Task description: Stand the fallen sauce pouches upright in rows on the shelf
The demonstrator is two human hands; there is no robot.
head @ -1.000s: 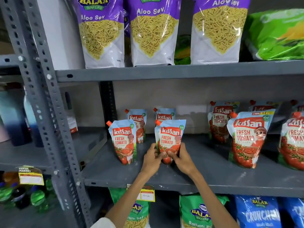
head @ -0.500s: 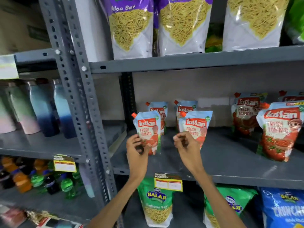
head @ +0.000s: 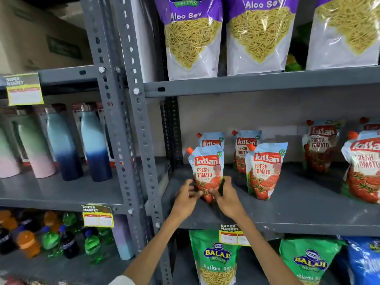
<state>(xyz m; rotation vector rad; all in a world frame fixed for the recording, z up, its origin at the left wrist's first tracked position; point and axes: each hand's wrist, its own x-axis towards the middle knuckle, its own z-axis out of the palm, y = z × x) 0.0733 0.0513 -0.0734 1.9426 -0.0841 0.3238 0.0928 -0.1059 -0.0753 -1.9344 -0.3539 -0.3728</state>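
Note:
Small Kissan tomato sauce pouches with orange spouts stand on the grey middle shelf (head: 287,214). The front left pouch (head: 207,167) is upright and both hands hold its base: my left hand (head: 186,197) at its lower left, my right hand (head: 227,197) at its lower right. A second front pouch (head: 265,171) stands free to the right. Two more pouches stand behind them, one (head: 211,139) at the back left and one (head: 243,149) at the back right. Larger Kissan pouches (head: 364,167) stand at the far right.
A perforated grey upright post (head: 131,140) borders the shelf on the left. Gradient bottles (head: 94,145) fill the neighbouring shelf. Aloo Sev bags (head: 191,38) sit on the shelf above, Balaji snack bags (head: 216,260) below. A price tag (head: 232,235) hangs on the shelf's front edge.
Both hands let go of the front right pouch, which now stands free, and moved left to grip the base of the front left pouch. The camera view shifted left.

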